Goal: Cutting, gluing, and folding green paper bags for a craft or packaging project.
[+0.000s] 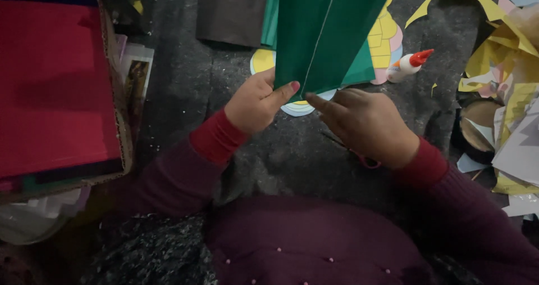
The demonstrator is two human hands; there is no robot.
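Two hands at the lower edge of a folded green paper sheet (320,32), raised above the dark grey floor covering (185,83). Left hand (255,102) pinching the sheet's bottom corner, thumb pressed against its face. Right hand (368,128) just beside, fingers (323,102) curled and touching the lower edge by the fold; firm grasp there hard to tell. Behind the sheet, a small glue bottle (407,65) with a red cap. Left of it all, a cardboard box (115,105) of red paper (53,88). Far right, yellow paper scraps (494,55).
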